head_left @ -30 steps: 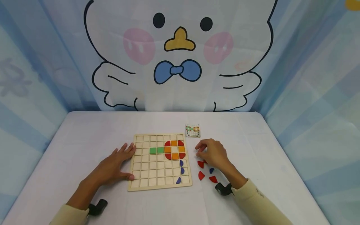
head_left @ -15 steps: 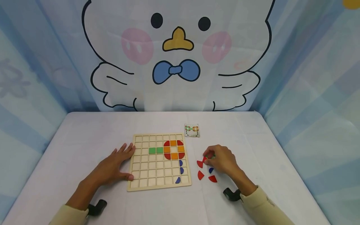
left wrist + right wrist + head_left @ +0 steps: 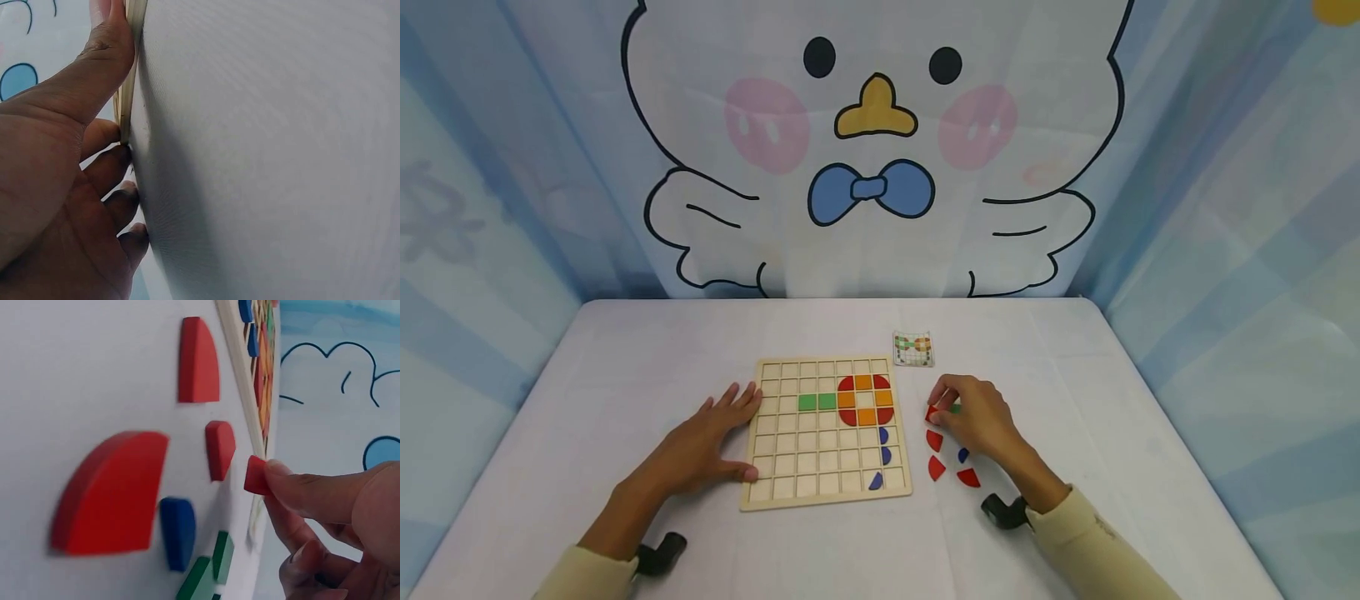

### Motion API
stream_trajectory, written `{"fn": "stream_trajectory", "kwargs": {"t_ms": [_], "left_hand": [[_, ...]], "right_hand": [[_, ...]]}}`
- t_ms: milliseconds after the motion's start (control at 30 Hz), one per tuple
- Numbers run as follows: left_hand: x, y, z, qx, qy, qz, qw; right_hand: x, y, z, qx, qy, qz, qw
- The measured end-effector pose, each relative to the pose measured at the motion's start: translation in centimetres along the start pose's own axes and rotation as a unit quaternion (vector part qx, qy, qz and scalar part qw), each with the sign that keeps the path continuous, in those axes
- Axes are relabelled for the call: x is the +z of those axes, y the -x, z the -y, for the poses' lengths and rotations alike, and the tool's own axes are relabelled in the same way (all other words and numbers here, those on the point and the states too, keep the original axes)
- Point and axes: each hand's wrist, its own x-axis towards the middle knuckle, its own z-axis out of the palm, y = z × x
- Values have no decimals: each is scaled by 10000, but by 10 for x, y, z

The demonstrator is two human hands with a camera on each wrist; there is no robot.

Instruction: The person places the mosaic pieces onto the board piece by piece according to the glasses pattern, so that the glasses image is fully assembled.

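A wooden grid board (image 3: 820, 503) lies on the table. My left hand (image 3: 707, 446) is spread along its left edge, thumb and fingertips touching the frame; the left wrist view shows the hand (image 3: 75, 162) against the board's side (image 3: 128, 94). To the right of the board, my right hand (image 3: 977, 417) pinches a small red block (image 3: 255, 476) between thumb and finger, above the table. Its shape is partly covered by the thumb. Below the hand lie red quarter-circle blocks (image 3: 936, 468) and a blue block (image 3: 963, 455). Green blocks (image 3: 223, 557) lie partly hidden beneath the hand.
On the board sit orange squares (image 3: 864, 382) and red corner pieces in a ring, two green squares (image 3: 817, 402) and blue pieces (image 3: 886, 455) down the right side. A small pattern card (image 3: 913, 349) lies beyond the board's upper right corner. A printed curtain hangs behind the table.
My right hand moved down to the loose blocks, took hold of a red one, then lifted it up and slightly left. My left hand stays at the board's edge.
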Motion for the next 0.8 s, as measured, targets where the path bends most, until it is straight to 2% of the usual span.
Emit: {"fn": "stream_trajectory", "kwargs": {"t_ms": [200,500,800], "left_hand": [[1,-1,2,-28,-37,2,10000],[1,-1,3,-11,-33,-15,10000],[0,0,1,23,-71,-13,10000]], "right_hand": [[3,-12,16,-272,-406,-59,9988],[14,-29,48,-661,-655,-95,9956],[29,-46,80,-1008,-850,147,9912]]}}
